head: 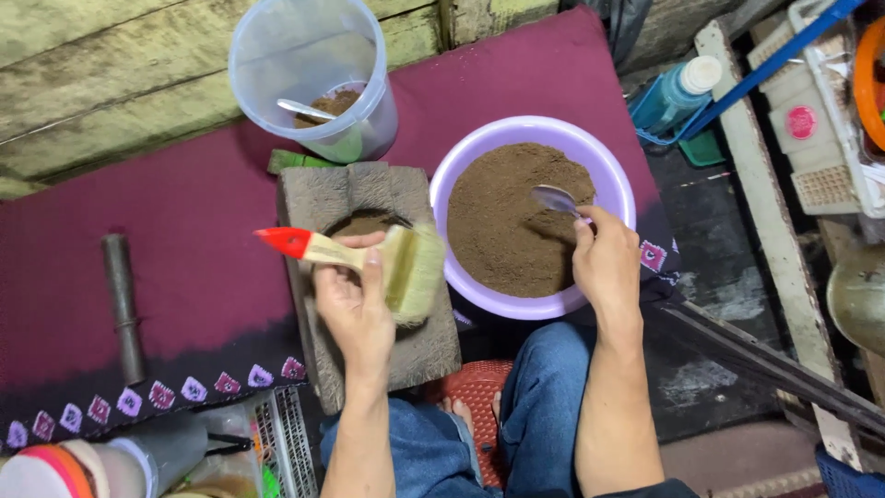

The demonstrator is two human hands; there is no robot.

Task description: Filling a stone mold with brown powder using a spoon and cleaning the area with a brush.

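— Powder (512, 231), brown and fine, fills the lilac bowl (461, 166) under the right hand (604, 263), which grips a metal spoon (556, 198) resting on it.

— How far along?

— By my reading, early: the stone mould (369, 277) below the left hand (355, 309) has a little powder in its hollow, and the bowl looks full. That hand clasps a red-handled brush (387, 263).

— Any packaging?

— Right of the right hand, a blue bottle (678, 92) with a white cap; beyond the left, a clear tub (313, 78).
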